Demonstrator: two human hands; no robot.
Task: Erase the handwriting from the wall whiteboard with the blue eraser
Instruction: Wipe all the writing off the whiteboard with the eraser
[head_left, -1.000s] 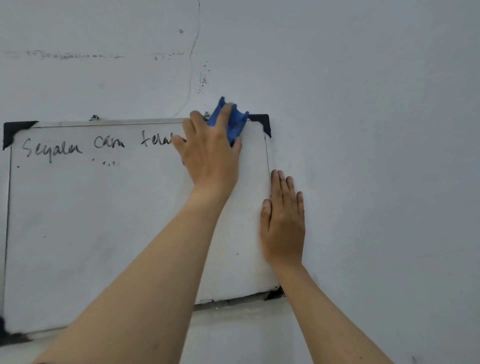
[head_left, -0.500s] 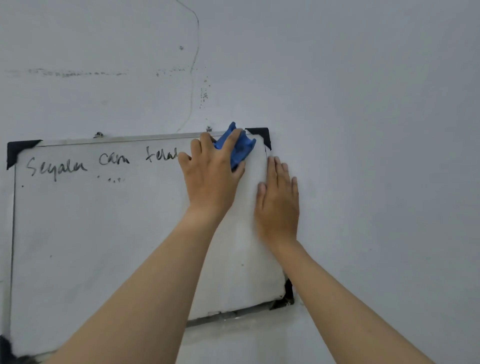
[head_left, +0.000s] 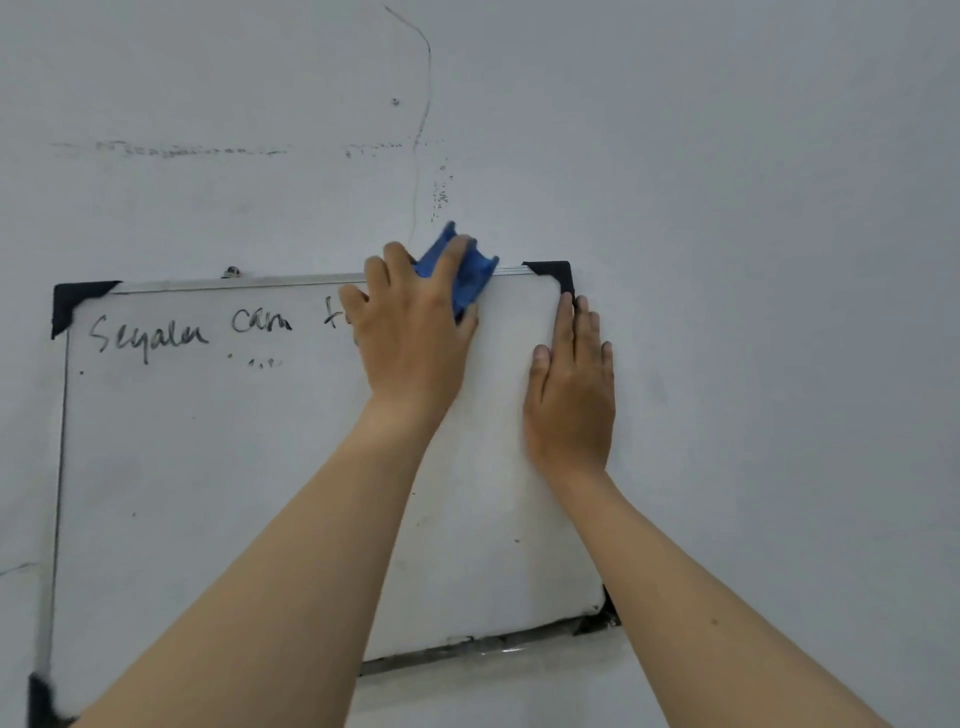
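Note:
A metal-framed whiteboard (head_left: 208, 493) with black corner caps hangs on the wall. Black handwriting (head_left: 192, 330) runs along its top left; the last word is partly hidden by my left hand (head_left: 410, 332). That hand grips the blue eraser (head_left: 465, 275), pressed against the board's top edge, right of centre. My right hand (head_left: 571, 384) lies flat, fingers together and pointing up, on the board's right edge, holding nothing. A few ink specks (head_left: 262, 362) sit under the writing.
The grey wall (head_left: 753, 260) around the board carries a thin crack (head_left: 422, 104) and faint scuff marks (head_left: 171, 150) above the frame. A screw head (head_left: 231, 270) shows on the top rail. The board's lower right corner cap (head_left: 597, 621) looks bent.
My left hand has slid the eraser leftward along the top edge, wiping more of the last word. My right hand moved up the board's right edge. The view shifted.

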